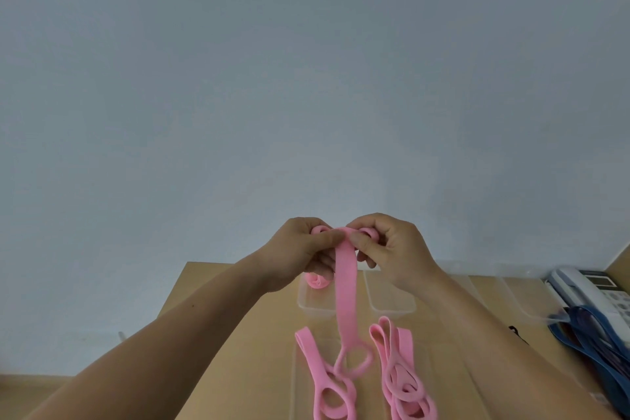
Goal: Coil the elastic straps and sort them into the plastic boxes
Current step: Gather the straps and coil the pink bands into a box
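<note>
The left hand (300, 251) and the right hand (392, 249) are raised close together above the far end of the table (221, 317), in front of a plain grey-blue wall (306, 78). Both grip the same pink strap (345, 286). The left thumb and curled fingers pinch it from one side and the right thumb and fingers from the other, with the fingertips almost meeting over its top end. Small rolled bits of pink show at the outer edge of each grip, so the strap is bunched or wound there, but how tightly cannot be told.

From the hands the strap hangs straight down as a flat band and ends in a loop lying on the table. That loop sits between two lots of loose pink straps, the left heap (308, 349) and the right heap (405, 348).

Behind the hanging band, clear plastic boxes stand side by side. The left box (313, 307) holds a coiled strap (317, 280), also pink and partly hidden by the left hand. The second box (392, 297) is just to its right, and more clear boxes run on towards the right edge.

At the far right, blue straps (593, 341) lie in a tangle beside and partly over a white desk phone (572, 286)
</note>
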{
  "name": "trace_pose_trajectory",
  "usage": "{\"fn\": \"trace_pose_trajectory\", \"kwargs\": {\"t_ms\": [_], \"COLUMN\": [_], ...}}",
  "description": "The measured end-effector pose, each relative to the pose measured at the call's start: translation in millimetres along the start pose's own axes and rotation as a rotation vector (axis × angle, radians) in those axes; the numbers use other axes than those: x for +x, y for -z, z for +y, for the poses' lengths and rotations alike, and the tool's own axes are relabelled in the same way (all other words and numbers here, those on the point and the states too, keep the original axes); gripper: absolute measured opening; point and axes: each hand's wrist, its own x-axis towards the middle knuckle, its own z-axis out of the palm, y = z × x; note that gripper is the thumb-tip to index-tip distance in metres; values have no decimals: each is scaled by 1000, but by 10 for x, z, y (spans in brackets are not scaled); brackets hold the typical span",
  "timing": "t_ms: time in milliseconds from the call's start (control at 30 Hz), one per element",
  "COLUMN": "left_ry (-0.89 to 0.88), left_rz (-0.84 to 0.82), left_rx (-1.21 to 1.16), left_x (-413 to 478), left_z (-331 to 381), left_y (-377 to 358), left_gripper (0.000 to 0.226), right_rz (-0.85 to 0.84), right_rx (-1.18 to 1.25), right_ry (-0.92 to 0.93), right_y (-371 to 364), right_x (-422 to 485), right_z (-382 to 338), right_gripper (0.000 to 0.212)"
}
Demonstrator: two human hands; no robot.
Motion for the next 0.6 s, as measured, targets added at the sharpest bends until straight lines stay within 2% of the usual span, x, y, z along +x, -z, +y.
{"fn": "trace_pose_trajectory", "kwargs": {"t_ms": [100, 200, 267, 400, 467, 533, 600], "left_ry": [78, 155, 186, 191, 168, 131, 88], "left_rz": [-48, -1, 31, 31, 18, 32, 61], "left_rx": [-112, -218, -271, -334, -337, -311, -250], "left_x": [1, 18, 17, -13, -28, -39, -31], "left_z": [16, 40, 62, 48, 47, 50, 46], "left_y": [-20, -58, -87, -113, -127, -134, -124], "left_gripper": [21, 28, 30, 17, 9, 16, 23], "right_rz": [19, 64, 83, 52, 48, 36, -19], "right_rx": [-168, -312, -341, -356, -301, -182, -24], "right_ry": [133, 269, 323, 426, 378, 221, 78], "right_y": [0, 0, 7, 8, 8, 23, 52], "right_x": [-20, -31, -32, -37, -55, -75, -88], "right_z": [33, 76, 97, 112, 105, 91, 84], "right_gripper": [19, 18, 17, 18, 28, 34, 31]}}
